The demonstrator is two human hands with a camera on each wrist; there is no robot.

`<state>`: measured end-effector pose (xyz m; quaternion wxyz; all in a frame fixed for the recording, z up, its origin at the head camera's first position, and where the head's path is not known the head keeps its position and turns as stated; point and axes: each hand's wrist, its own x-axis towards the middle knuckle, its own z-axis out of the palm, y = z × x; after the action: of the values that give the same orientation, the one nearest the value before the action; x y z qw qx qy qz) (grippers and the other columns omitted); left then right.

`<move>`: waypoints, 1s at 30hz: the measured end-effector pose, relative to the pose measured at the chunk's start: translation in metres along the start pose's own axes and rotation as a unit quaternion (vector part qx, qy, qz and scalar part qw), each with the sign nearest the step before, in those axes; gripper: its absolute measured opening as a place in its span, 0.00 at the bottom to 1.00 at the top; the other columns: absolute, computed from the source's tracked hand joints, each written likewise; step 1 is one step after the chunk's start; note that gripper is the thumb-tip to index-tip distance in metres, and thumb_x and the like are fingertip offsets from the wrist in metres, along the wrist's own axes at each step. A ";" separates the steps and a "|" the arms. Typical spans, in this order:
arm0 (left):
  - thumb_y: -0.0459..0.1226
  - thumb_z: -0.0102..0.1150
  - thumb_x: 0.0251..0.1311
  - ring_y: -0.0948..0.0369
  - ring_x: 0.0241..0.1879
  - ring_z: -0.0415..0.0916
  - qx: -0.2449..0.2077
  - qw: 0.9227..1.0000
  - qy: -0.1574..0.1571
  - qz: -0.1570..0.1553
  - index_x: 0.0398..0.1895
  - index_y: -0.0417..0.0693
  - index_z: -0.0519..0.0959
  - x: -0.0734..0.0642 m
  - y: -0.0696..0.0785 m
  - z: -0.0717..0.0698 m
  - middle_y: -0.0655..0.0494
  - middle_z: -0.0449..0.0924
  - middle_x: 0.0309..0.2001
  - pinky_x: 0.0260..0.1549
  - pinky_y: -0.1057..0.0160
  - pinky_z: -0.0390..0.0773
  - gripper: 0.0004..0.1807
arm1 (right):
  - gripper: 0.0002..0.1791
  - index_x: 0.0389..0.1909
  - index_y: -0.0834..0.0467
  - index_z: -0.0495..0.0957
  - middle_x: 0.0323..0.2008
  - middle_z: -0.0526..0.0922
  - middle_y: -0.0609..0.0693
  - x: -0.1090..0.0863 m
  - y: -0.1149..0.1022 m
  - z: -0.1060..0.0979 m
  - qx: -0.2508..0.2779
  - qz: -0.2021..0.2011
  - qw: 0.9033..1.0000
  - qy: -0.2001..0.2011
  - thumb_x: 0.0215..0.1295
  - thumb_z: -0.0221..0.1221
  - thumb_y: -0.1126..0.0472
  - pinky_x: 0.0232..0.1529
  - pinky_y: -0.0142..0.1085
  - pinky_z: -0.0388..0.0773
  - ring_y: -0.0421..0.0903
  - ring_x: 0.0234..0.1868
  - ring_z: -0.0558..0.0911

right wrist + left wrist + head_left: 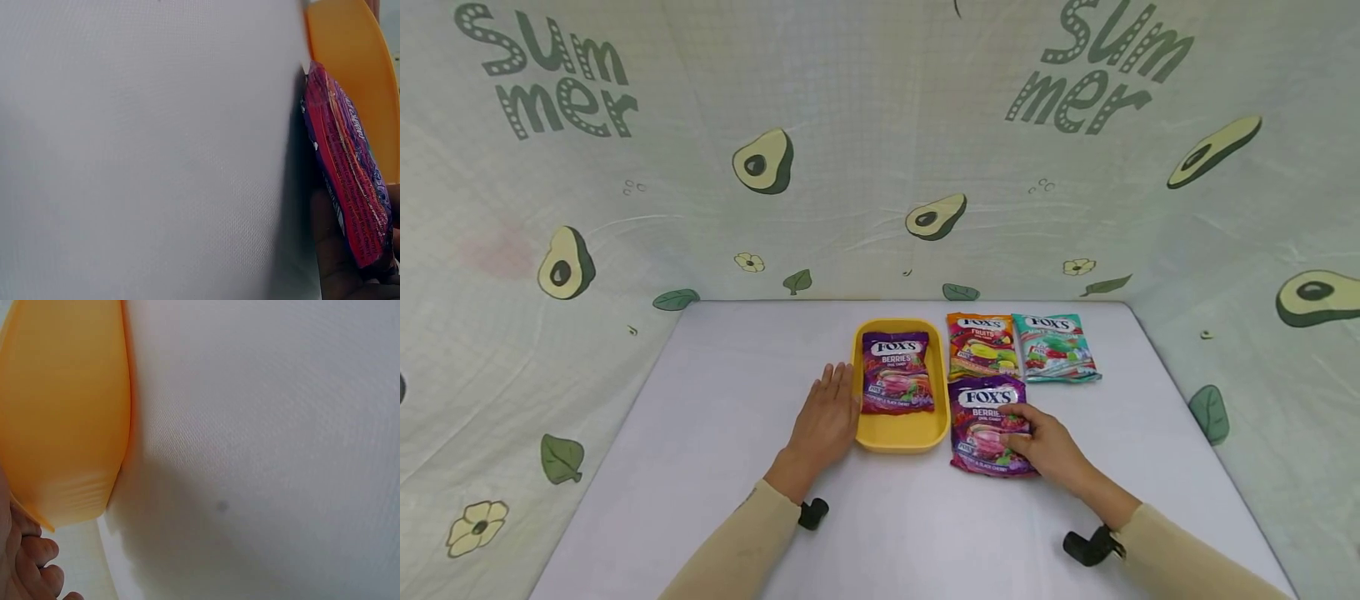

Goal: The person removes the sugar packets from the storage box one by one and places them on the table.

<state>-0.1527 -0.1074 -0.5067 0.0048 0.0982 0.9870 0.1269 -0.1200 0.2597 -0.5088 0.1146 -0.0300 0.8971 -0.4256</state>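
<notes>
A yellow tray (pixel 901 446) stands on the table with a purple Fox's Berries candy bag (pixel 897 373) lying in it. My left hand (pixel 827 421) rests with straightened fingers against the tray's left rim; in the left wrist view its fingers (pixel 39 550) show beside the tray wall (pixel 69 412). Just right of the tray, my right hand (pixel 1045 442) grips the right edge of a second purple candy bag (pixel 981 433). The right wrist view shows that bag (pixel 350 169) from its side, tilted, with fingers (pixel 328 234) under it and thumb side partly hidden.
Behind the gripped bag lie an orange Fox's Fruits bag (pixel 982 346) and a teal Fox's mint bag (pixel 1056 348), side by side. A white table (pixel 722 400) meets a pale curtain (pixel 850 100) printed with avocados at the back and sides.
</notes>
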 end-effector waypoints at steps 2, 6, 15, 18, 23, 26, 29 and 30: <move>0.48 0.45 0.83 0.46 0.85 0.47 -0.003 1.000 0.000 -0.001 0.84 0.39 0.54 0.000 0.000 0.000 0.42 0.54 0.84 0.81 0.43 0.55 0.36 | 0.28 0.71 0.60 0.74 0.62 0.81 0.68 0.001 0.000 0.000 -0.010 0.000 1.000 -0.008 0.74 0.65 0.56 0.47 0.39 0.82 0.51 0.50 0.83; 0.48 0.44 0.83 0.46 0.85 0.47 -0.002 1.000 -0.003 -0.004 0.85 0.40 0.53 0.000 0.000 0.000 0.43 0.54 0.84 0.81 0.43 0.54 0.36 | 0.28 0.71 0.59 0.74 0.60 0.82 0.67 0.003 0.001 -0.001 -0.040 -0.001 0.999 -0.011 0.74 0.65 0.56 0.47 0.42 0.82 0.51 0.48 0.82; 0.49 0.44 0.83 0.46 0.85 0.47 0.009 1.000 -0.002 0.001 0.85 0.40 0.53 0.000 -0.001 0.000 0.42 0.54 0.84 0.81 0.43 0.55 0.37 | 0.28 0.66 0.60 0.80 0.58 0.85 0.67 0.001 -0.002 -0.006 -0.114 -0.005 0.993 0.008 0.70 0.69 0.52 0.49 0.51 0.84 0.51 0.46 0.80; 0.49 0.44 0.83 0.46 0.85 0.47 0.007 1.000 -0.003 -0.001 0.85 0.40 0.52 0.000 0.000 -0.001 0.43 0.54 0.84 0.81 0.43 0.56 0.37 | 0.27 0.65 0.59 0.81 0.56 0.85 0.65 0.002 -0.002 -0.008 -0.123 -0.005 0.992 0.006 0.70 0.69 0.51 0.46 0.47 0.82 0.50 0.44 0.79; 0.48 0.45 0.82 0.46 0.85 0.47 0.006 1.000 -0.004 -0.002 0.85 0.40 0.53 0.000 0.000 -0.001 0.42 0.54 0.84 0.81 0.43 0.56 0.37 | 0.26 0.63 0.60 0.81 0.55 0.83 0.64 0.003 0.001 -0.010 -0.131 -0.014 0.991 0.006 0.69 0.70 0.51 0.43 0.45 0.81 0.50 0.43 0.78; 0.48 0.45 0.82 0.46 0.85 0.47 0.007 1.000 -0.006 -0.003 0.85 0.40 0.52 0.001 0.001 -0.001 0.42 0.54 0.84 0.81 0.43 0.55 0.37 | 0.26 0.62 0.61 0.82 0.54 0.82 0.63 0.003 0.004 -0.010 -0.135 -0.020 0.991 0.009 0.69 0.71 0.52 0.42 0.42 0.80 0.49 0.42 0.78; 0.49 0.45 0.82 0.46 0.85 0.46 0.009 1.000 -0.005 -0.003 0.85 0.40 0.52 0.001 0.001 0.000 0.43 0.54 0.84 0.81 0.43 0.55 0.37 | 0.25 0.61 0.61 0.83 0.52 0.83 0.63 0.003 0.005 -0.013 -0.134 -0.017 0.991 0.014 0.68 0.71 0.52 0.39 0.40 0.78 0.48 0.41 0.78; 0.49 0.45 0.82 0.46 0.85 0.47 0.009 1.000 -0.005 -0.003 0.85 0.40 0.52 0.001 0.001 0.000 0.43 0.54 0.84 0.81 0.43 0.55 0.37 | 0.25 0.60 0.61 0.83 0.53 0.84 0.63 0.003 0.005 -0.015 -0.132 -0.014 0.991 0.017 0.68 0.71 0.52 0.38 0.39 0.79 0.48 0.41 0.79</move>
<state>-0.1532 -0.1068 -0.5063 0.0088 0.0957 0.9884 0.1172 -0.1257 0.2738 -0.5046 0.0887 -0.0498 0.9466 -0.3058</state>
